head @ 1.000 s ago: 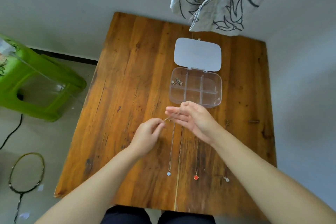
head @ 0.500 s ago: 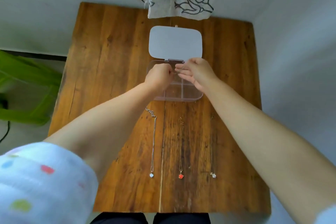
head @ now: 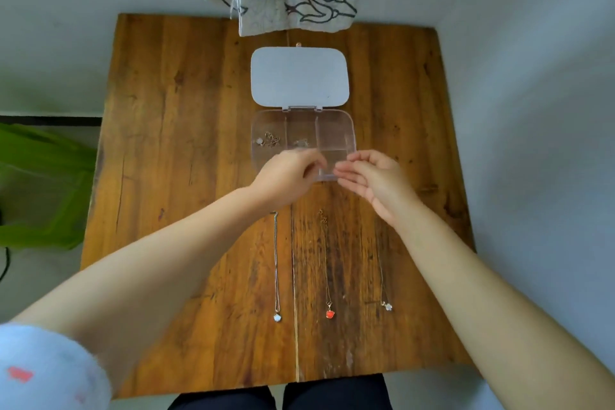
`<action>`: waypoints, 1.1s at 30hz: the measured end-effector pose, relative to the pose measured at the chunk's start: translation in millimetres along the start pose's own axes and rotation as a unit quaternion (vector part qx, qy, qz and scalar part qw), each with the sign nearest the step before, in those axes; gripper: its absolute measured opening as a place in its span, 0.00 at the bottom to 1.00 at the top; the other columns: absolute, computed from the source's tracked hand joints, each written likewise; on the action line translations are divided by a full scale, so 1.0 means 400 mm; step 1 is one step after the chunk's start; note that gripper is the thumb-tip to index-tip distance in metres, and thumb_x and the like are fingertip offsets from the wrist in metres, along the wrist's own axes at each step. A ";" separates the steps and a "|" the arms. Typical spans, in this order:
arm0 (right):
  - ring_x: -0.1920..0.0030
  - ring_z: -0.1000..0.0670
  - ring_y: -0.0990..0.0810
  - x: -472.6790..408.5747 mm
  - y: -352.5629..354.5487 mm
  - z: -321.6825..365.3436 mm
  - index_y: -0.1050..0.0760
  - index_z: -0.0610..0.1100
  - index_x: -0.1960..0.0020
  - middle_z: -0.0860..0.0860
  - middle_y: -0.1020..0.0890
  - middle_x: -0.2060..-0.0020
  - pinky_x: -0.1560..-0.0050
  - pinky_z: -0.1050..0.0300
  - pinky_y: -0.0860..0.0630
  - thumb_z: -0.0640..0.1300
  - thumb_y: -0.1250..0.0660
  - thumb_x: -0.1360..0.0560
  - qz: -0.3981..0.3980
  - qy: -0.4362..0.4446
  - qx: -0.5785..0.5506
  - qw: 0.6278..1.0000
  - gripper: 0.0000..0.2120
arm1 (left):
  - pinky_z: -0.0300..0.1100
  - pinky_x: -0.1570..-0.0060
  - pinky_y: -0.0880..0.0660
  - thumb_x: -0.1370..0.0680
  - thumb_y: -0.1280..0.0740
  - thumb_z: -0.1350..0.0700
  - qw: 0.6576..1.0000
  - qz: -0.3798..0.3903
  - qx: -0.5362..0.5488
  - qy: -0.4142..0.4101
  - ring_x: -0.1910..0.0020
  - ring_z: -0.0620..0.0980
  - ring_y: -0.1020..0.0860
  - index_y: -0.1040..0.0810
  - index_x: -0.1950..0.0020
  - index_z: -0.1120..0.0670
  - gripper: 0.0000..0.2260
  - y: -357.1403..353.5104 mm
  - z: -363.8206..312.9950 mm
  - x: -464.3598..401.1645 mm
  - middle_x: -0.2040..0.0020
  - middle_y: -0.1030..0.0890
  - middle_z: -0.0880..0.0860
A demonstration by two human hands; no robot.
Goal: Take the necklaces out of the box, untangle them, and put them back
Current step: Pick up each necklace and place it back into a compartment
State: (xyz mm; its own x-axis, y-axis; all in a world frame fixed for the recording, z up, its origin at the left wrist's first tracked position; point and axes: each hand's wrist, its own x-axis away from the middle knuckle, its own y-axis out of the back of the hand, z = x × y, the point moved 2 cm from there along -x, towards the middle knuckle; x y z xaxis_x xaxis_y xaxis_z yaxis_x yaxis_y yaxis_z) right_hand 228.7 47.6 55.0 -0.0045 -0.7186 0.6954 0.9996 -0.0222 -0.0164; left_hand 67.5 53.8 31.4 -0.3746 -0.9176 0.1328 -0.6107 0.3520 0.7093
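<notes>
Clear plastic compartment box point(head: 336, 130), lid open, on wooden worktop point(head: 173, 176); two chains inside. Three straightened necklaces point(head: 327, 263) lie apart nearby. Left hand point(head: 286, 176) and right hand point(head: 376, 180) pinched over front edge; contents cannot be told. Risk: sleeve or forearm drags laid chains, re-tangling.

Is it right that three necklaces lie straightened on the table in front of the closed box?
Not quite: the head view shows the clear compartment box open, its lid folded back. Three necklaces do lie straightened on the table, including the red-pendant necklace.
</notes>
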 end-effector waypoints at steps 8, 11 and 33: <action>0.55 0.55 0.20 0.247 0.019 -0.380 0.27 0.47 0.43 0.53 0.21 0.49 0.58 0.66 0.24 0.46 0.39 0.21 -0.036 -0.055 0.379 0.923 0.09 | 0.49 0.36 0.36 0.21 0.43 0.59 0.941 0.207 -0.231 -0.132 0.30 0.55 0.39 0.38 0.28 0.52 0.21 -0.157 0.028 0.104 0.27 0.38 0.55; 0.55 0.55 0.24 0.289 -0.025 -0.441 0.30 0.47 0.40 0.53 0.27 0.45 0.60 0.66 0.29 0.48 0.38 0.22 -0.072 -0.016 0.483 0.873 0.12 | 0.48 0.40 0.34 0.22 0.41 0.61 0.917 0.205 -0.300 -0.164 0.34 0.55 0.36 0.36 0.31 0.55 0.19 -0.161 0.030 0.106 0.31 0.35 0.55; 0.56 0.50 0.22 0.233 -0.045 -0.380 0.27 0.43 0.51 0.49 0.26 0.51 0.54 0.60 0.24 0.42 0.38 0.23 -0.052 0.045 0.542 0.837 0.03 | 0.28 0.64 0.27 0.25 0.37 0.62 0.972 0.146 0.168 0.071 0.63 0.44 0.24 0.25 0.58 0.54 0.04 -0.024 -0.010 0.143 0.62 0.23 0.48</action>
State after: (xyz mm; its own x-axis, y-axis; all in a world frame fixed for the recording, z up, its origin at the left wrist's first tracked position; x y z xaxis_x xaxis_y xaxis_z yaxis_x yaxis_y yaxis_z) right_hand 206.1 -124.6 10.8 -0.0458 -0.8028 0.5945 0.4305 0.5212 0.7369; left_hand 54.8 -2.7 35.1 -0.4809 -0.7768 0.4067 -0.6943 0.6206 0.3644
